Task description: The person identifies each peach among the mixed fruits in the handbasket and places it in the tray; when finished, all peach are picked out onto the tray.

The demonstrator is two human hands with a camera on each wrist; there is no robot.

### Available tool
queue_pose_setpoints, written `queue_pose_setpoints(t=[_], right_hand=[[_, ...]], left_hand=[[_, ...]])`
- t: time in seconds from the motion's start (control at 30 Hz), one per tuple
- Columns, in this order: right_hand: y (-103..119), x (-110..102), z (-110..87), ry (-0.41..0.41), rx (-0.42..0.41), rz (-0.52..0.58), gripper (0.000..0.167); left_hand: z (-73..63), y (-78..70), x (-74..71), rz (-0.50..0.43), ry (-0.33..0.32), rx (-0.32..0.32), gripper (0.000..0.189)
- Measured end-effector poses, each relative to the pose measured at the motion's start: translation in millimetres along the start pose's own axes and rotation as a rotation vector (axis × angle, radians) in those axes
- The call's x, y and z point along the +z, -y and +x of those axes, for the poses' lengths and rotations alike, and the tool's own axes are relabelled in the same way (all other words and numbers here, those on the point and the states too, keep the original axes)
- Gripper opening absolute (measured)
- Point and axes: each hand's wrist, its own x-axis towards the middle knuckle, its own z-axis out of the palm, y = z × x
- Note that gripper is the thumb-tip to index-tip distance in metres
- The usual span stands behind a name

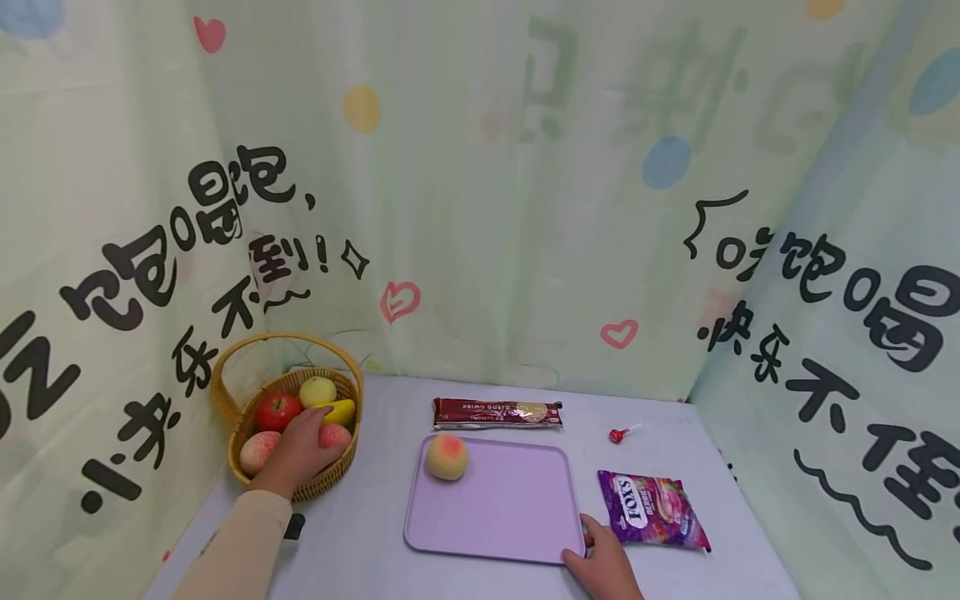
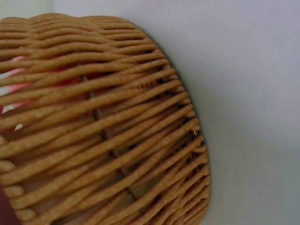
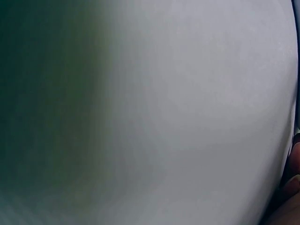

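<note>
My left hand (image 1: 298,450) reaches into a wicker basket (image 1: 243,433) at the left, its fingers and thumb around a pink peach (image 1: 335,437). Beside the fingertips lies a yellow banana (image 1: 342,412). The basket also holds a red apple (image 1: 277,412), a pale yellow-green fruit (image 1: 318,391) and another peach (image 1: 258,452). The left wrist view shows the woven basket side (image 2: 103,126) up close. At its lower right corner my right hand (image 1: 603,560) grips a purple tray (image 1: 502,500). A yellow and red peach (image 1: 447,457) sits in the tray's upper left corner.
A dark red spaghetti pack (image 1: 497,413) lies behind the tray. To the right are a red lollipop (image 1: 617,435) and a purple Fox's candy bag (image 1: 652,510), the bag close to my right hand. Printed curtains (image 1: 480,208) surround the white table (image 1: 360,533).
</note>
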Motion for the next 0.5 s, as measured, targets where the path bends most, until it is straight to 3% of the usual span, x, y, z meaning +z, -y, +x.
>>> queue_pose_setpoints(t=[0.5], right_hand=[[-3.7,2.3,1.8,-0.007,-0.013,0.008,0.077]], left_hand=[[6.8,10.8,1.4,0.048,0.042,-0.011,0.070]])
